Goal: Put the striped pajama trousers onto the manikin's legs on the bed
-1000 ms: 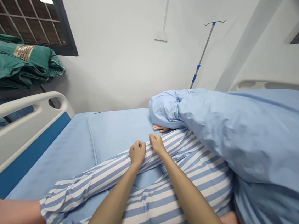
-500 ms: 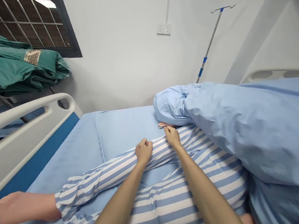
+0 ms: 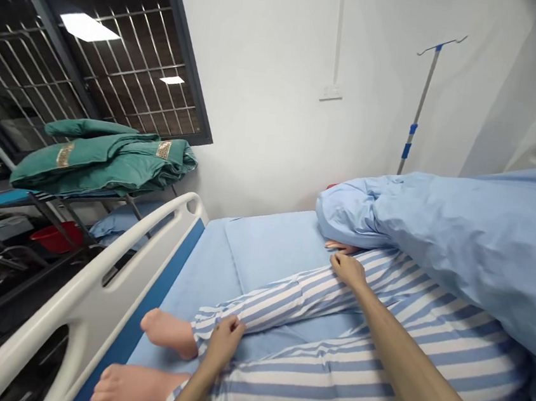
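Striped pants (image 3: 286,387) on bed (image 3: 268,239), center to lower right
Far leg (image 3: 281,304) slants up-right, cuff (image 3: 204,321) aimed lower left; left hand (image 3: 225,337) by it, right hand (image 3: 349,270) higher, fingers (image 3: 337,260) curled together, can't tell if they're pinching anything

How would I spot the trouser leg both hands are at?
On the bed, find the blue-and-white striped trousers. Pick the trouser leg nearer the wall. Unlike the other leg, it has the left hand near its lower end and the right hand higher up, near the quilt.

No readable text, labels, brands, numbers or signs
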{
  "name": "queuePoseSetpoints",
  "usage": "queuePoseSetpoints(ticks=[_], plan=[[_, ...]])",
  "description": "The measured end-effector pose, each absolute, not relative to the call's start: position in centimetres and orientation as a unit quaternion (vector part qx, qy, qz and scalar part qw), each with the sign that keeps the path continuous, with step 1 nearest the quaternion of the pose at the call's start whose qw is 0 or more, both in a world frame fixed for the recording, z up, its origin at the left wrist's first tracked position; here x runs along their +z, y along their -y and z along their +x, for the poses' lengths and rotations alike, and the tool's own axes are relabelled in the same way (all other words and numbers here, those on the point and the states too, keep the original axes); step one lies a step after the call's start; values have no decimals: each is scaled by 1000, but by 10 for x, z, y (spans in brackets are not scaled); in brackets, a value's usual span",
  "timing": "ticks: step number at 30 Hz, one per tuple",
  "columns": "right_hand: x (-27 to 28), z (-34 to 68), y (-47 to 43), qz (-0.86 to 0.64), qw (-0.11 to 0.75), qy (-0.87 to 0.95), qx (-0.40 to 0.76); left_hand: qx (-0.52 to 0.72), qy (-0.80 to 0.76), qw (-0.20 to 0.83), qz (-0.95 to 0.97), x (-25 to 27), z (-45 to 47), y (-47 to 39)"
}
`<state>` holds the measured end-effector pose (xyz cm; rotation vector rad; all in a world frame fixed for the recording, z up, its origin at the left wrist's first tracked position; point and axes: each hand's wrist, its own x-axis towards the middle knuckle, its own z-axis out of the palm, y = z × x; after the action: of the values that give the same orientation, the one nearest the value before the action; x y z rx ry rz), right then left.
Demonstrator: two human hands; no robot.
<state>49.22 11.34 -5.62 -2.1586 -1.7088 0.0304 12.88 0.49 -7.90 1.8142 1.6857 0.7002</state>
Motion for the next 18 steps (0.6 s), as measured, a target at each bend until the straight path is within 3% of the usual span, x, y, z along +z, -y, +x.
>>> queuePoseSetpoints(ticks=[3,11,18], plan=[[-54,477,-97,-757,179,628,21,207,-665,274,663,-85,95,22],[-77,390,-34,-667,222,702,113,206,-691,171,671,-82,91,48],[-73,255,-36,-553,330,734,213,349,-657,293,601,-71,77,36]])
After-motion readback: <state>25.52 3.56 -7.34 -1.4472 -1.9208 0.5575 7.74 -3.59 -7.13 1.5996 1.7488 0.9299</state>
